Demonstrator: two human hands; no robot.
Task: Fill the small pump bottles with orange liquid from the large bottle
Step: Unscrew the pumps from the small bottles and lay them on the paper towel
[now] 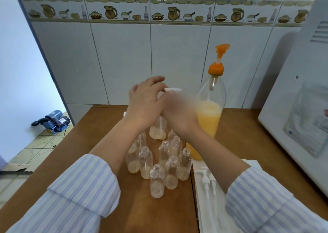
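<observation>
Head view. White tiled wall (124, 55) behind a wooden table (88, 144); a white appliance (292, 108) stands at right. Near the table's middle stands a cluster of small bottles (157, 180), most uncapped, each with a shallow pale layer at the bottom. Just right of them is the large bottle (209, 119), roughly half full of orange liquid, its orange pump (221, 55) raised. Loose white pumps (206, 179) lie on a cloth (200, 206) at near right. Left hand (145, 105), fingers curled, pinches a white pump top (173, 89) above the rearmost small bottle (158, 129); right hand (179, 112) is motion-blurred beside it, its grip unreadable. Step, as judged: fitting or removing this bottle's pump. Next move calls for steadying the bottle and keeping the dip tube centred in its neck.
</observation>
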